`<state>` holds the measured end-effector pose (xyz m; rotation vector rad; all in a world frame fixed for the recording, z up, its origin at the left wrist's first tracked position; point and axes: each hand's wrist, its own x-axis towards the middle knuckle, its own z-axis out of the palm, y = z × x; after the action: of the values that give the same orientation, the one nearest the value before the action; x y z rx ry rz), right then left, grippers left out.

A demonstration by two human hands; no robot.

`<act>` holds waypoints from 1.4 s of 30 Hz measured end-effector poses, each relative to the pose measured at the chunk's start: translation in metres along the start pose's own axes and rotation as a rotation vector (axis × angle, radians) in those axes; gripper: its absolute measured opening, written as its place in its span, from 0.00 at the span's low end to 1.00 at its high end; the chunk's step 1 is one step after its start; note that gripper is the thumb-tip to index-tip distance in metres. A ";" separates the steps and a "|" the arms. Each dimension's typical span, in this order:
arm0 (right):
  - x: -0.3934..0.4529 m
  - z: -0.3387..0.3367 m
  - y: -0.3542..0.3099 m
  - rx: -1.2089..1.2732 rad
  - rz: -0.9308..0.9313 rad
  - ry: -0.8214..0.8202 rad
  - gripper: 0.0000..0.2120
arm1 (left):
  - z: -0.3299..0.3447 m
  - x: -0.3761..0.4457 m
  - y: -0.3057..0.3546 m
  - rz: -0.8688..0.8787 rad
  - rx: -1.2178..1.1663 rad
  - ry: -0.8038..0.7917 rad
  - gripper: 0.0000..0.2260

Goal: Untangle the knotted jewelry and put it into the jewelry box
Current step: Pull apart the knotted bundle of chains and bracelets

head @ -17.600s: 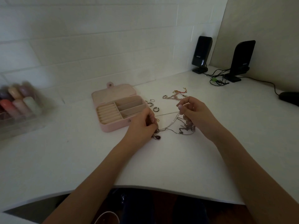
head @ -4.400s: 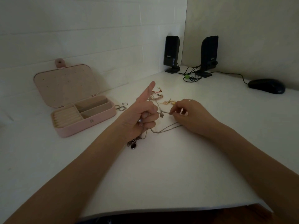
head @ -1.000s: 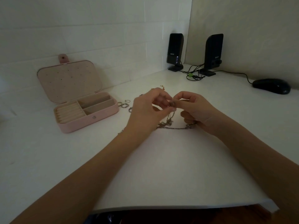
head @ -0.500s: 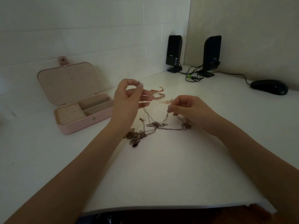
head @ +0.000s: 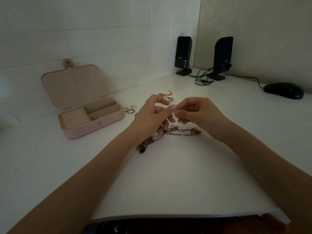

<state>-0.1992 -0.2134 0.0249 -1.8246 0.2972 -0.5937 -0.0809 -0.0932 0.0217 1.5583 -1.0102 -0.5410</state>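
A tangle of thin silver chains lies on the white desk, with a dark pendant at its near-left end. My left hand and my right hand meet just above it, fingertips together, each pinching a fine strand of the chains. The pink jewelry box stands open to the left, its lid leaning on the wall and its compartments bare. A red-corded bracelet lies beyond my hands.
Several small rings lie next to the box's right side. Two black speakers with cables stand in the back corner. A black mouse sits at the far right. The desk's front edge runs close below my forearms.
My left hand, raised and apart half a second ago, has come down and right to meet my right hand. The chains lie flatter on the desk.
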 end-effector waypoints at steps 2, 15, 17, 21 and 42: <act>0.003 -0.009 -0.002 0.056 -0.001 0.214 0.05 | -0.003 0.001 -0.002 -0.038 0.023 -0.053 0.08; 0.014 -0.042 0.008 0.438 0.172 0.885 0.03 | -0.020 0.005 0.002 -0.122 0.241 -0.213 0.10; 0.016 -0.043 0.010 0.363 0.164 0.900 0.03 | -0.025 0.003 0.008 -0.157 0.266 -0.293 0.09; 0.016 -0.050 0.014 0.158 0.138 0.920 0.04 | -0.039 -0.001 0.015 -0.166 0.358 -0.406 0.06; 0.010 -0.051 0.026 -0.698 0.251 0.581 0.04 | -0.057 0.011 0.011 -0.047 -0.047 0.155 0.12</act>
<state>-0.2157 -0.2679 0.0149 -2.1790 1.2308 -0.9080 -0.0339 -0.0705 0.0487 1.5598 -0.8396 -0.4657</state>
